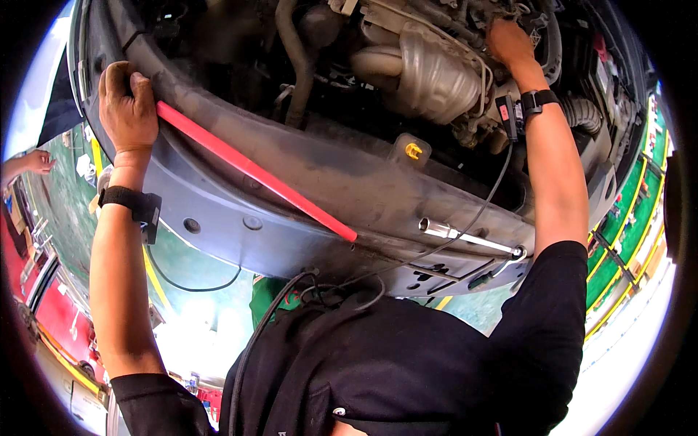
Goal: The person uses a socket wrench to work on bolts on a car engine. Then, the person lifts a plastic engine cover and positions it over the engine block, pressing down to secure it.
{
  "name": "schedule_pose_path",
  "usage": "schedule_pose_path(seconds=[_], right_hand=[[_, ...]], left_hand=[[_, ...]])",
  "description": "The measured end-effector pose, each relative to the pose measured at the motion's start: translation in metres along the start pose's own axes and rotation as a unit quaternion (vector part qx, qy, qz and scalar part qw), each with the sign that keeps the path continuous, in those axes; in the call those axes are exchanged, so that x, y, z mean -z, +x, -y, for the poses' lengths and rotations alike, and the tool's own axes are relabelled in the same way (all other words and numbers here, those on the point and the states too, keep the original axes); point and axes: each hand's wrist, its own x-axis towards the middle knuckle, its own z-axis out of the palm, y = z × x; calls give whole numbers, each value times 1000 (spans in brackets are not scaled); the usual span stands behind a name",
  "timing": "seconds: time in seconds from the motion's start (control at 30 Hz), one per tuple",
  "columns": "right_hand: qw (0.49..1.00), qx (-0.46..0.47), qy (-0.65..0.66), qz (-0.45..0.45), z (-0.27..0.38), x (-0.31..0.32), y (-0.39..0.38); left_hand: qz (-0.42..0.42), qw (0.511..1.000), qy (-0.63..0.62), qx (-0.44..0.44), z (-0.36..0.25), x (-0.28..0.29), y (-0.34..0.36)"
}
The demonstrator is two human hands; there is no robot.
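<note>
My left hand (129,116) rests on the left end of the dark front panel (305,163) of a car, thumb apart from the bent fingers. The upper end of a red rod (254,172) lies right beside this hand. It slants down across the panel. Far into the engine bay, my right hand (510,45) is closed among hoses and metal parts behind the ribbed metal heat shield (440,73). Its fingertips and whatever they hold are hidden. A long-handled socket wrench (472,239) lies on the panel below my right forearm.
Near the panel's middle sits a yellow clip (414,151). A black cable (488,200) runs from the device on my right wrist towards my chest. At the far left another person's hand (38,161) shows. Shelving (636,211) with yellow edges stands at the right.
</note>
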Motion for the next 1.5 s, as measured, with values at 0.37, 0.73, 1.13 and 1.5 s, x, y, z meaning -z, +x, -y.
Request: schedule_pose_path(seconds=[0.37, 0.73, 1.13, 1.5], right_hand=[[999, -13, 21, -20, 9, 7, -1], [997, -40, 58, -28, 13, 23, -9], [998, -41, 39, 36, 10, 13, 2], [996, -54, 27, 67, 5, 9, 2]], left_hand=[[4, 1000, -14, 14, -3, 4, -2], [6, 1000, -11, 10, -6, 3, -1], [4, 1000, -13, 13, -8, 3, 0], [-9, 999, -28, 15, -13, 3, 3]])
